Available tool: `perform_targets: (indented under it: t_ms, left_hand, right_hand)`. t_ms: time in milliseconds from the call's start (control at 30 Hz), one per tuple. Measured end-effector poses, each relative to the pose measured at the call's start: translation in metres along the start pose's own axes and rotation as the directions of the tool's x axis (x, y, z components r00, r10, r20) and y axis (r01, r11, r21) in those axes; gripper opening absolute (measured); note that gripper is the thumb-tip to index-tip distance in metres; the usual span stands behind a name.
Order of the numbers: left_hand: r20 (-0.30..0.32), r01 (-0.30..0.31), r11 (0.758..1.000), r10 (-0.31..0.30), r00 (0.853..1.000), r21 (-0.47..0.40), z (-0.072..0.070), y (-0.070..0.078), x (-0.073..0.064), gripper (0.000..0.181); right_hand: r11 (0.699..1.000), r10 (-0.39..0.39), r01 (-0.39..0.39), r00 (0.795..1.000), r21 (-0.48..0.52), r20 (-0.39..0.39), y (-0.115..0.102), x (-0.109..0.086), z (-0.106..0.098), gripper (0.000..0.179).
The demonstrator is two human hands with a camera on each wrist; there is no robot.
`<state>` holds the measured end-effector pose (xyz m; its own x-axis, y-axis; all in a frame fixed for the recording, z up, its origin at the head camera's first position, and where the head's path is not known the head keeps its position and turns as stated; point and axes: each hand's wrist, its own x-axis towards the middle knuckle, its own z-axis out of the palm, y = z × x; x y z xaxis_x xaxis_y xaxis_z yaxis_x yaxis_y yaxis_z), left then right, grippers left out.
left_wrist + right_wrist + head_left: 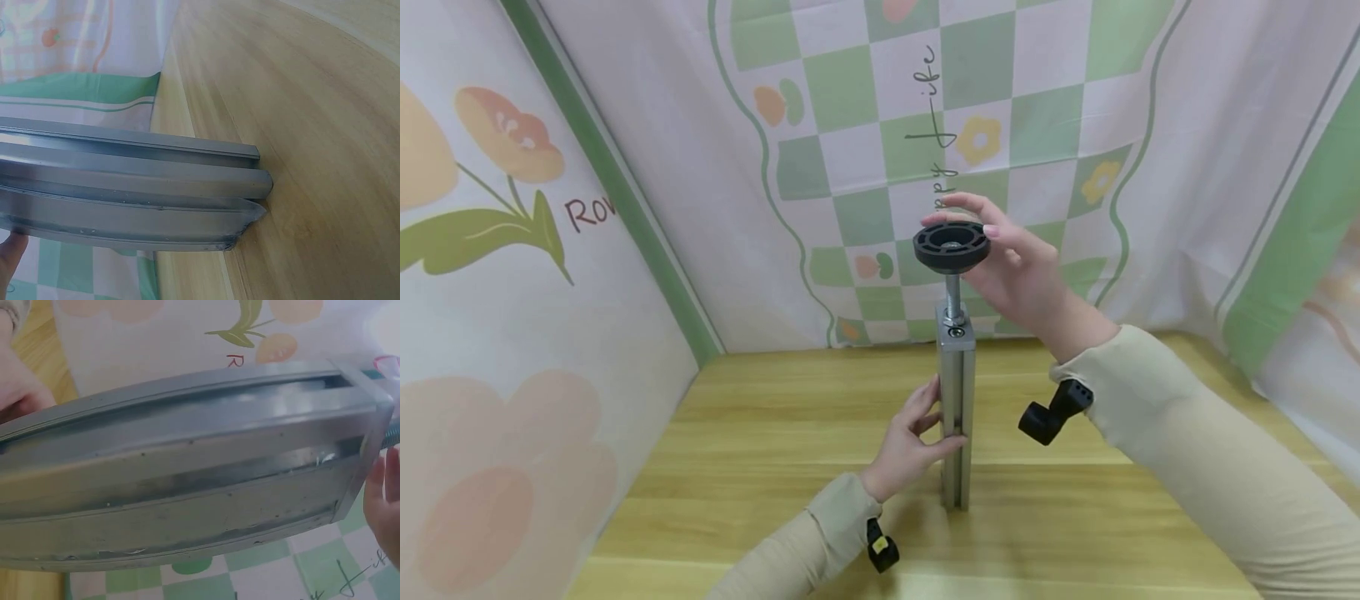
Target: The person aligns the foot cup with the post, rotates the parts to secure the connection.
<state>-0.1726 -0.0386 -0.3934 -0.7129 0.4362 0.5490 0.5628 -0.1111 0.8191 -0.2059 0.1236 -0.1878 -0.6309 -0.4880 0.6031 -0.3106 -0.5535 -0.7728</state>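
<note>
An aluminium profile (957, 392) with long grooves stands upright on the table. My left hand (901, 457) grips its lower half, thumb across the near face and fingers behind. From the end plate (957, 340) on top rises a threaded rod (953, 292) with a nut at its base. The rod carries a round black levelling foot (952, 260), its hollow side facing up. My right hand (1022, 271) holds the foot's rim from the right, thumb at the near side and fingers behind. The grooved profile (125, 215) fills much of the left wrist view, its bottom end at the tabletop.
The wooden table (760, 433) extends on both sides of the profile. Behind it hangs a green checkered curtain (842, 92), and a flowered curtain (550, 317) closes off the left side. A black wrist camera (1051, 414) sticks out from the right sleeve (1180, 425).
</note>
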Motion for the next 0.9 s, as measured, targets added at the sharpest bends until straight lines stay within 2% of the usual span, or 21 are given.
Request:
perform_targets:
  t_ms: [133, 367, 500, 667, 900]
  left_hand:
    - [0.000, 0.019, 1.000, -0.019, 1.000, 0.002, -0.0001, 0.0012, -0.0002, 0.085]
    - [-0.004, 0.046, 0.999, -0.046, 0.999, 0.007, -0.0002, 0.0018, -0.0001, 0.083]
    - [-0.006, 0.033, 0.999, -0.033, 0.999, 0.008, -0.0003, 0.0021, -0.0002, 0.083]
    - [-0.009, 0.040, 0.999, -0.040, 0.999, 0.009, -0.0004, 0.0023, -0.0004, 0.082]
    - [-0.007, 0.032, 0.999, -0.032, 0.999, 0.016, -0.0003, 0.0027, 0.0001, 0.081]
  right_hand:
    - [0.991, 0.045, -0.052, 0.997, 0.124, 0.059, -0.0008, 0.0000, -0.0044, 0.046]
    - [0.946, 0.052, -0.094, 0.988, 0.309, 0.143, -0.0013, 0.0020, -0.0071, 0.050]
    - [0.933, 0.071, -0.119, 0.986, 0.339, 0.152, -0.0009, 0.0022, -0.0066, 0.050]
    - [0.935, 0.072, -0.119, 0.986, 0.335, 0.149, 0.0007, 0.0019, -0.0058, 0.049]
    - [0.963, 0.021, -0.061, 0.988, 0.264, 0.151, 0.0030, 0.0011, -0.0075, 0.045]
